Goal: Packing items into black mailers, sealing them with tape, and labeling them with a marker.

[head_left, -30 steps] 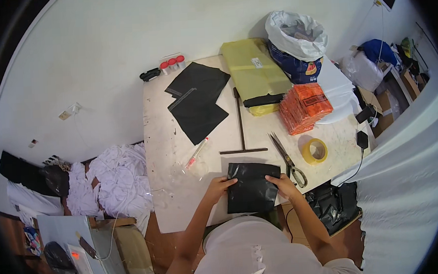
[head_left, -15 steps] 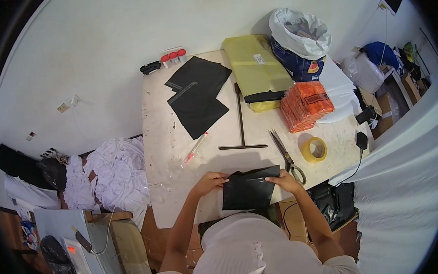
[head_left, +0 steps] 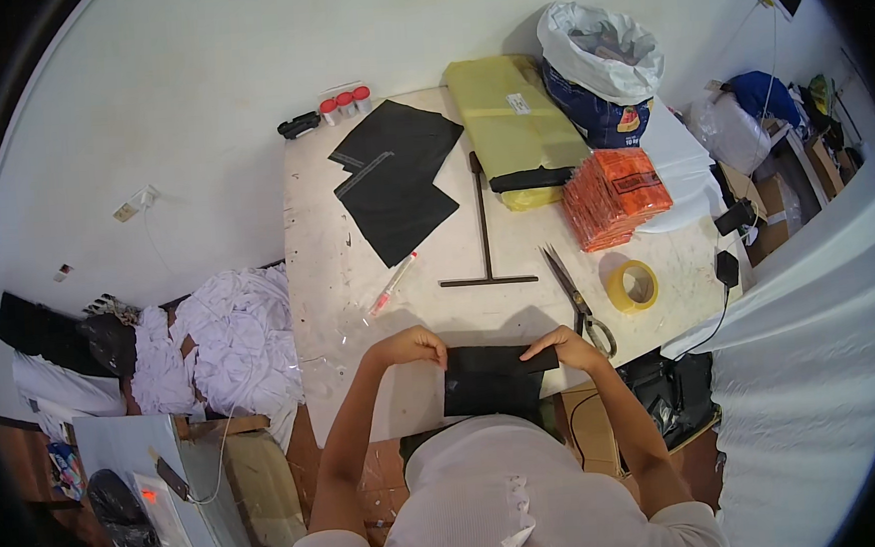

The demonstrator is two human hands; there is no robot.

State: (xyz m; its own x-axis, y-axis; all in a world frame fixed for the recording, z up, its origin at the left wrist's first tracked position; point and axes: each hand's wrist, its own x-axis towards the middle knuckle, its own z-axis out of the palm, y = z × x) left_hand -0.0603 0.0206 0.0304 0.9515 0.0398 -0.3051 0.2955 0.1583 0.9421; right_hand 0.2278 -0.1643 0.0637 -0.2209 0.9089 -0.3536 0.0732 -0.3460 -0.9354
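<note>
folding seems to be the step in hand: you have the upper part of a black packet (head_left: 492,394) turned over into a band across its face, near your pale ribbed shirt (head_left: 461,498), at the near edge of the table (head_left: 305,206). your right hand (head_left: 568,350) pinches the band's upper right corner, thumb on top. your left hand (head_left: 411,346) curls its fingers down at the upper left corner; you cannot tell from here whether they grip it or only touch it. the next move probably calls for even pressure along the crease, with the side edges lined up, since such thin, slick stuff could skew or spring back.

the packet is flat, roughly rectangular and faintly glossy, likely plastic. just beyond your right hand lie metal scissors (head_left: 578,300), blades pointing away from you, and farther to its right a smooth yellow ring of tape (head_left: 619,290). ahead of your left hand is a slim red-and-white pen (head_left: 394,283). ahead, between your hands, rests a dark, thin t-shaped rod (head_left: 485,230). farther out, past your left hand, matte black cloth pieces (head_left: 397,181) overlap at angles; past your right, a shiny wrapped orange stack (head_left: 615,199), then a creased yellow package (head_left: 513,118) and a crumpled blue-and-white sack (head_left: 597,93).
</note>
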